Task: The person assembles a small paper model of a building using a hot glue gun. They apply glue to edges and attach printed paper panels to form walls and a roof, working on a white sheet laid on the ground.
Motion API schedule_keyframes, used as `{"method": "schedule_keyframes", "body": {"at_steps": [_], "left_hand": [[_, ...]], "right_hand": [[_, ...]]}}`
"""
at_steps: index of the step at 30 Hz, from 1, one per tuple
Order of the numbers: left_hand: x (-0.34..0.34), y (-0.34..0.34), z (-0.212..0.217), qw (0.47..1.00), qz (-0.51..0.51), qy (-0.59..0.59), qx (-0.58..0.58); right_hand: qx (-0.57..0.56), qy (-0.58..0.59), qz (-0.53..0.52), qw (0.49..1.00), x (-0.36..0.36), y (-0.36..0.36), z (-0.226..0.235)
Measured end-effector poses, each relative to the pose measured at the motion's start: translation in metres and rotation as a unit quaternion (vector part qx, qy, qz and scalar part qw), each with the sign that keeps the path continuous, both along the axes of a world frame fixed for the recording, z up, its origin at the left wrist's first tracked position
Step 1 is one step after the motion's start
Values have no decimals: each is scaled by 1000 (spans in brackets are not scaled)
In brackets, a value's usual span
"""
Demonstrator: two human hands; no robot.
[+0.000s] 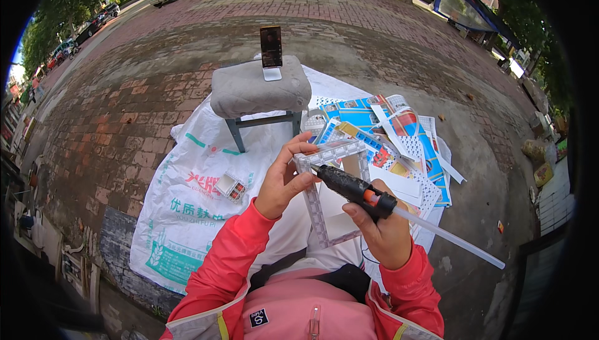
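In front of my lap, my left hand (pixel 288 176) is closed on the near-left upper corner of a rectangular frame (pixel 314 212) covered in a silver-grey block pattern. My right hand (pixel 385 231) grips a black hot glue gun (pixel 343 184) with an orange part near its back. The gun's metal tip points left, at the frame's corner beside my left thumb. I cannot tell whether it touches. A long translucent glue stick (pixel 455 242) sticks out of the gun's rear to the lower right. My right fingers are partly hidden behind the gun.
A grey padded stool (pixel 259 93) stands ahead, bearing a phone (pixel 271 46) on a white stand. A white woven sack (pixel 171 215) covers the ground, with a small clear box (pixel 231 187) on it. Printed sheets and paper strips (pixel 399 131) pile up at the right.
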State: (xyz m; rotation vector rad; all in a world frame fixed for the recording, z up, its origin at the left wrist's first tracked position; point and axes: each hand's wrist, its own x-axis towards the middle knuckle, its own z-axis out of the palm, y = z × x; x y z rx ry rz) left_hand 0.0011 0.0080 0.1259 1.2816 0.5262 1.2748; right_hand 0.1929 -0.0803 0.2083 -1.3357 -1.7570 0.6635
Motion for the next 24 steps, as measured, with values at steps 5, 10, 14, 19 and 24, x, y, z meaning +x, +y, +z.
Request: {"method": "schedule_keyframes", "body": {"at_steps": [5,10,14,19,24], "left_hand": [[-2,2,-1,1000,1,-11,9],[-3,5,-6,999,-5,-37,-1],[1,7,-12,999,-8,-46,7],[4,6,-15,998,17,5,61],[7,1,-14,998,30,-5,59]], "right_hand": [[23,-16,5,1000,1,-2,-4],[-95,297,19,950,10,-3,-8],[-107,435,71,892,0,18,-20],[-186,545,118,809,-18,28,-33],[-166,553,94,811,-26,23,-38]]}}
